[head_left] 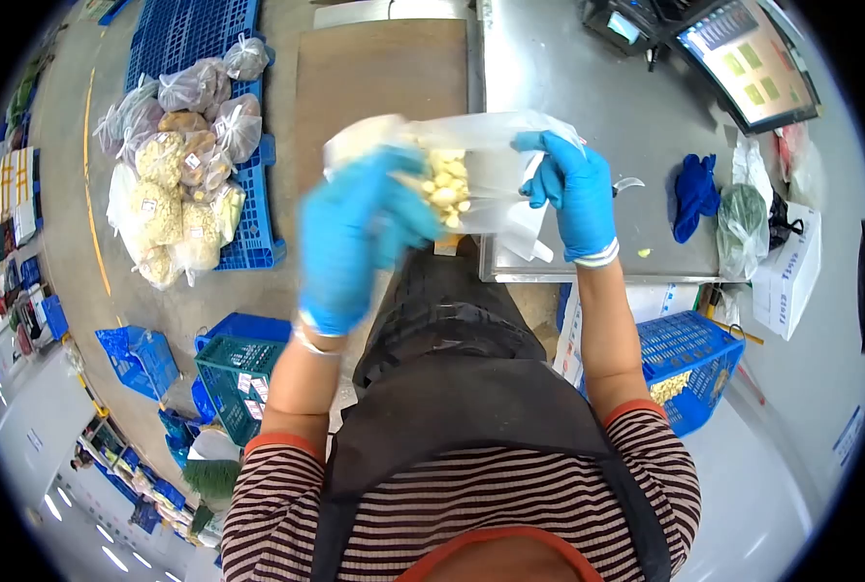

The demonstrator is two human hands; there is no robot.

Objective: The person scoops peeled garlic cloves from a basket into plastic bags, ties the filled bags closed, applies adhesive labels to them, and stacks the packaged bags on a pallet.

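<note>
A clear plastic bag (496, 160) with pale, peeled clove-like pieces (445, 184) in it is stretched sideways between my two blue-gloved hands. My left hand (360, 228), smeared by motion, is at the filled end, its fingers around the lower side of the bag. At the right end, my right hand (570, 189) pinches the bag's loose plastic with bent fingers. The bag hangs above the gap between a brown board and the steel table.
Filled bags (176, 165) lie on a blue pallet (185, 39) at left. The brown board (379, 87) and steel table (597, 87) are ahead. A monitor (748, 68), blue cloth (694, 197) and green bag (742, 228) stand right. Crates (234, 378) (685, 354) flank me.
</note>
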